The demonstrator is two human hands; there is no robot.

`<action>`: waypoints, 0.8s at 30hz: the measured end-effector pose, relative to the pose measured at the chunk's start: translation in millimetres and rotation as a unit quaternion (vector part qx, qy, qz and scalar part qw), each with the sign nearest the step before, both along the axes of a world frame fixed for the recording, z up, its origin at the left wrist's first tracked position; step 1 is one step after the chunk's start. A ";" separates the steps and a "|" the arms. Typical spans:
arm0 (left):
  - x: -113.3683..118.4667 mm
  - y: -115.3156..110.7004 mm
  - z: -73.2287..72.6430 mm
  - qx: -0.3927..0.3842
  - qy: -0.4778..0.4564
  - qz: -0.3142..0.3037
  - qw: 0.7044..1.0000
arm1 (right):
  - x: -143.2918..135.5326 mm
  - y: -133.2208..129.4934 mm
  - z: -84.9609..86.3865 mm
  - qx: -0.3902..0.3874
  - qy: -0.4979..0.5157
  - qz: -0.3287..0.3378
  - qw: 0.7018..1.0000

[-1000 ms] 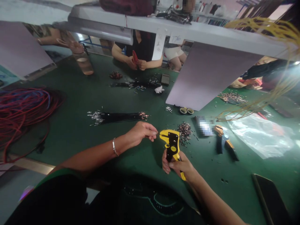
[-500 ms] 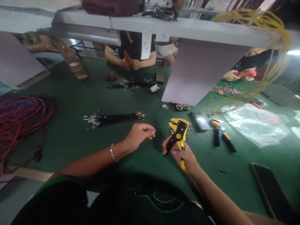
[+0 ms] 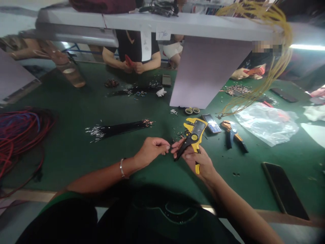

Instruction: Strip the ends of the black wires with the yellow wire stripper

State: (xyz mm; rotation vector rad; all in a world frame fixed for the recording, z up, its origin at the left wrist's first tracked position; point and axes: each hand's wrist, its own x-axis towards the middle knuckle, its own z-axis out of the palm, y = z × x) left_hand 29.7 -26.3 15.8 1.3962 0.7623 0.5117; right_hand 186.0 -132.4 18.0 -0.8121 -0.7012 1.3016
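Note:
My left hand point(image 3: 152, 150) is closed in a pinch over the green table point(image 3: 142, 183); anything between its fingertips is too small to make out. Close to those fingertips are the fingers of my right hand point(image 3: 200, 161), which holds a yellow and black wire stripper point(image 3: 194, 137), its jaws pointing up and away. Small bits point(image 3: 179, 133) lie scattered behind the tool. Beyond my left hand lies a bundle of black wires point(image 3: 122, 128), with pale ends at the left and coppery ends at the right.
Red and blue cables point(image 3: 22, 135) pile at the left. On the right are a keypad phone point(image 3: 212, 123), orange and blue pliers point(image 3: 233, 135), a plastic bag point(image 3: 266, 122) and a dark phone point(image 3: 285, 189). Across the table, a person's hands point(image 3: 134, 66) hold a red tool.
My two hands have come closer together, fingertips nearly meeting. The stripper has turned slightly and its handles look more spread. The whole view has shifted a little.

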 end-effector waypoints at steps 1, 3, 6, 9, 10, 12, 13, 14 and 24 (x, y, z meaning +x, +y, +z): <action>-0.1 -0.4 0.2 -0.003 0.000 -0.007 1.000 | -0.2 -0.5 1.5 -0.001 0.000 0.001 1.000; -0.4 -1.0 1.3 -0.004 0.003 -0.021 1.000 | -0.8 -1.8 4.7 -0.001 0.002 0.004 1.000; -1.9 -1.2 3.1 0.008 0.013 -0.047 0.999 | -2.9 -5.3 9.4 -0.001 0.006 0.010 1.000; -4.7 -2.4 5.1 0.063 0.007 -0.079 0.995 | -7.0 -10.3 12.9 0.003 0.001 0.012 1.000; -5.8 -3.4 6.5 0.093 0.000 -0.087 0.992 | -8.7 -12.1 13.9 0.006 0.000 0.010 1.000; -8.2 -6.1 11.1 0.144 -0.007 -0.099 0.985 | -12.7 -15.5 16.5 0.012 -0.001 0.009 1.000; -9.4 -7.5 14.3 0.157 -0.003 -0.102 0.982 | -14.7 -17.1 18.0 0.013 -0.003 0.007 1.000; -10.6 -8.8 18.0 0.160 0.006 -0.104 0.982 | -16.6 -18.7 19.7 0.014 -0.008 0.002 1.000; -19.6 -6.3 55.0 0.000 -0.080 -0.071 0.994 | -39.3 -37.9 16.9 0.027 -0.060 -0.096 0.993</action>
